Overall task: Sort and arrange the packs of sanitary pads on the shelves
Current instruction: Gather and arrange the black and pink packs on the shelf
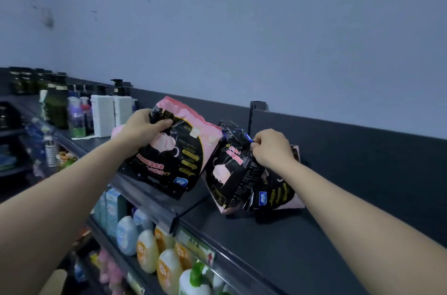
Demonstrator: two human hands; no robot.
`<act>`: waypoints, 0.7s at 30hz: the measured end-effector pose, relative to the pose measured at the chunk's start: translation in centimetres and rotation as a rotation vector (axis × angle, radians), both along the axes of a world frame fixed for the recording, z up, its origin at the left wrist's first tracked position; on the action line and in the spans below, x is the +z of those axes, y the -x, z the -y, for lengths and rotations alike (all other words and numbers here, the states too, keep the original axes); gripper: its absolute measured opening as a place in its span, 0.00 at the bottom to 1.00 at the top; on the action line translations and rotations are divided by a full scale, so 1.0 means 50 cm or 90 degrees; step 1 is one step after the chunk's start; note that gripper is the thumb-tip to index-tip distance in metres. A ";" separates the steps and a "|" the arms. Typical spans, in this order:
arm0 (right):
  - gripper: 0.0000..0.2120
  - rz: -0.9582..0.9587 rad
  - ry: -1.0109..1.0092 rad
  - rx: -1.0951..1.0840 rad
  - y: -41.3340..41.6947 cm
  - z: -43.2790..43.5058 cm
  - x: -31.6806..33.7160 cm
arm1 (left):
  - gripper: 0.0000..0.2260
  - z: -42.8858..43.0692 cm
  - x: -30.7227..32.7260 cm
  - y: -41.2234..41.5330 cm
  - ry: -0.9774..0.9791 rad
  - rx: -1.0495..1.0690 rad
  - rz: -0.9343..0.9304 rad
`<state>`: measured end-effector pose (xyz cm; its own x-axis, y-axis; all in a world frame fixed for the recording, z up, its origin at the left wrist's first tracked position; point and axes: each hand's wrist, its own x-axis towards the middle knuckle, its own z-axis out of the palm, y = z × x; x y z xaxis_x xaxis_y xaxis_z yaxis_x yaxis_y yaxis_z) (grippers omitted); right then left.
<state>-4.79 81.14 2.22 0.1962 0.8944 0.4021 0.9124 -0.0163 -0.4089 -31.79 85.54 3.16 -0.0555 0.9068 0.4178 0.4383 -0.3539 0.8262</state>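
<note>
The left hand (pixel 141 129) curls its fingers (pixel 162 124) round the top corner of a pink-and-black pad pack (pixel 174 159), held tilted over the top shelf's (pixel 278 236) front edge. The right hand (pixel 271 149) pinches the top of a black pad pack (pixel 231 173) standing on that shelf, seemingly against another pack (pixel 284 194) behind it.

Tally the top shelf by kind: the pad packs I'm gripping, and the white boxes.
Pad packs gripped: 2, the left pack in the left hand and the right pack in the right hand
White boxes: 2
Total: 4
</note>
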 end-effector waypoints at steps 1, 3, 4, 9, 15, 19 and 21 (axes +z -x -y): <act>0.11 0.001 0.014 0.011 0.015 -0.025 -0.003 | 0.07 -0.026 -0.003 0.022 0.001 -0.009 -0.030; 0.09 0.004 0.039 0.038 0.049 -0.077 -0.006 | 0.07 -0.084 -0.009 0.066 0.009 -0.026 -0.086; 0.09 0.011 0.052 0.049 0.069 -0.102 -0.005 | 0.07 -0.113 -0.011 0.086 0.015 -0.035 -0.113; 0.09 0.052 0.102 0.111 0.170 -0.239 0.019 | 0.07 -0.273 -0.012 0.186 0.063 -0.078 -0.229; 0.08 0.132 0.113 0.166 0.279 -0.374 0.042 | 0.09 -0.438 0.005 0.285 0.045 -0.109 -0.468; 0.07 0.262 0.072 0.228 0.367 -0.459 0.031 | 0.08 -0.515 0.008 0.305 0.042 -0.129 -0.731; 0.08 0.327 0.051 0.256 0.413 -0.500 0.023 | 0.14 -0.547 -0.004 0.319 0.035 -0.143 -0.787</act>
<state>-25.43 106.14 3.38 -0.3591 0.8891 0.2838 0.9325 0.3545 0.0693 -47.72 112.88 2.96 0.5027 0.8635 0.0412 0.8633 -0.4989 -0.0764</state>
